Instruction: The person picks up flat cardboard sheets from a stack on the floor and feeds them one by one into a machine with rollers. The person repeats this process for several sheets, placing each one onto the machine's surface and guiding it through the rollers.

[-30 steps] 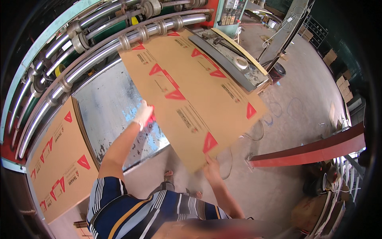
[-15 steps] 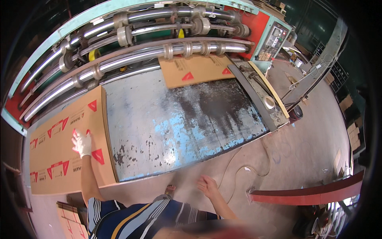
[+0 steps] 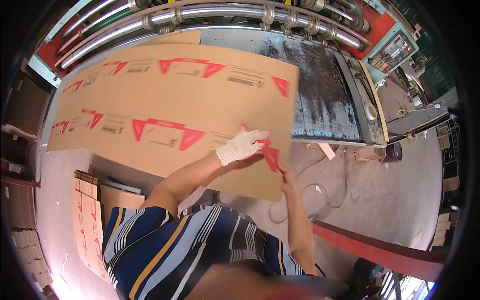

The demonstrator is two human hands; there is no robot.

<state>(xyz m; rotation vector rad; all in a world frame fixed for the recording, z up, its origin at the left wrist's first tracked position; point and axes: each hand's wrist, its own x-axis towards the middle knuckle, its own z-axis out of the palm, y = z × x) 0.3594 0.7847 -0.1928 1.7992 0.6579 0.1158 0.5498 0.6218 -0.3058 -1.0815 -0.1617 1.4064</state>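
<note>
Pinching the lower right edge of a big cardboard sheet (image 3: 200, 102), there's the bare right hand (image 3: 289, 179), its fingers closed narrow at the border just right of the middle of the frame; the fingertips are partly hidden, so how tight the hold is, I cannot tell. And here's the left hand (image 3: 243, 146) in its white glove with red on the fingers, laid over the sheet's printed face close by, thumb pointing up the frame and set apart, the other fingers loosely extended to the right, touching near a red triangle. The sheet itself fills the left and middle of the frame, red marks in two rows, its lower right corner out past the front of the worn metal table (image 3: 320, 75). Shiny rollers (image 3: 225, 12) run across the top, a roll of tape (image 3: 370, 112) sits at right, and folded cardboard (image 3: 87, 220) stands lower left.
</note>
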